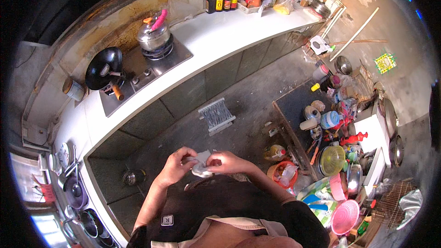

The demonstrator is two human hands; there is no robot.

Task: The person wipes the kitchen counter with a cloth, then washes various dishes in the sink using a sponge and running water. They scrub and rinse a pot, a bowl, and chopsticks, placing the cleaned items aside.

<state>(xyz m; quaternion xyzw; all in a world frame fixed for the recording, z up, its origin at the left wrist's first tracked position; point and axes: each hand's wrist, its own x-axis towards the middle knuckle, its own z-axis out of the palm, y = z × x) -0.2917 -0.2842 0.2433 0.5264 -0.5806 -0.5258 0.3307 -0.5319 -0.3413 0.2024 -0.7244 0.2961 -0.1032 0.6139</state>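
Observation:
My left hand (pixel 178 166) and my right hand (pixel 225 162) meet low in the middle of the view, close in front of my dark shirt. Between them is a small, crumpled whitish piece (pixel 202 165), thin like plastic film or paper; the picture does not settle which. The fingers of my left hand pinch its left side, and those of my right hand grip its right side. Its lower part looks rounded and bunched, and whether anything is wrapped inside is hidden. Both hands are in the air above the dark floor.
Ahead runs a white counter (pixel 213 41) with a gas stove (pixel 165 65), a kettle (pixel 153 38) and a black wok (pixel 103 67). A small stool (pixel 217 113) stands on the floor. At right, a crowded low table (pixel 293 100) stands beside an orange basket (pixel 284 172).

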